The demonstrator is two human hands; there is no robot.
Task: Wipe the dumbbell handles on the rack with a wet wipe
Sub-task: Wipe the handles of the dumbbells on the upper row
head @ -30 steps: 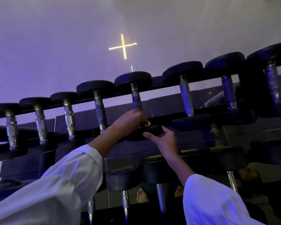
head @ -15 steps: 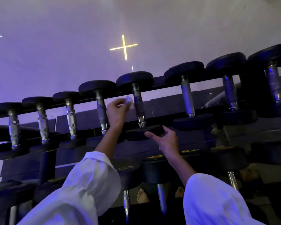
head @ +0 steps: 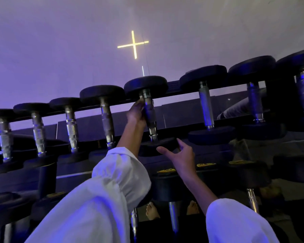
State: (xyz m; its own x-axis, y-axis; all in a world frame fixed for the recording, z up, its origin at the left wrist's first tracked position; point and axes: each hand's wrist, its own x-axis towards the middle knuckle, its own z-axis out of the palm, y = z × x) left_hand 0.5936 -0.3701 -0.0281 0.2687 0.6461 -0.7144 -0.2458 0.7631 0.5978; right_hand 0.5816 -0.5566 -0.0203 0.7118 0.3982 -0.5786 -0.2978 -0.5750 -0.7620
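On the rack's (head: 174, 90) top row, the left hand (head: 136, 114) curled around a dumbbell handle (head: 150, 113), pressing a wet wipe (head: 140, 98) to it. The right hand (head: 182, 156), fingers spread wide, seemed to steady its near head (head: 158, 146). Hard rubbing might roll the dumbbell loose.

Left hand (head: 136, 114): was at the bottom end of the dumbbell handle (head: 151, 120), then lifted off to its side; now at the top end, fingers wrapped round the shaft.
Wet wipe (head: 140, 97): pale corner now showing just above the fingertips, apparently pressed against the collar.
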